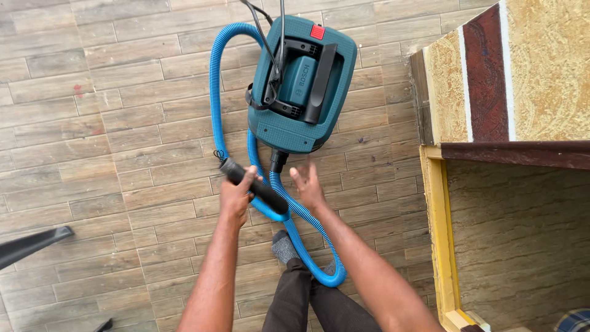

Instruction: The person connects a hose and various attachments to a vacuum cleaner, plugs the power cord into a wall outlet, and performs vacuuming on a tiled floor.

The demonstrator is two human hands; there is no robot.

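A teal vacuum cleaner (301, 80) with a black handle and a red button stands on the wood-look tile floor. Its blue ribbed hose (216, 67) loops out to the left, then runs down past my legs. My left hand (236, 195) grips the black tube (261, 192) at the hose's end, held slanting just in front of the vacuum. My right hand (307, 184) hovers with fingers spread beside that tube, close to the hose socket (278, 161) on the vacuum's near side. It holds nothing. My grey sock (283, 246) and dark trousers show below.
A yellow and brown textured wall or step (491, 74) with a yellow wooden edge (439, 227) rises on the right. A black flat nozzle (34, 244) lies on the floor at the left edge. Black cables (265, 37) run over the vacuum's top.
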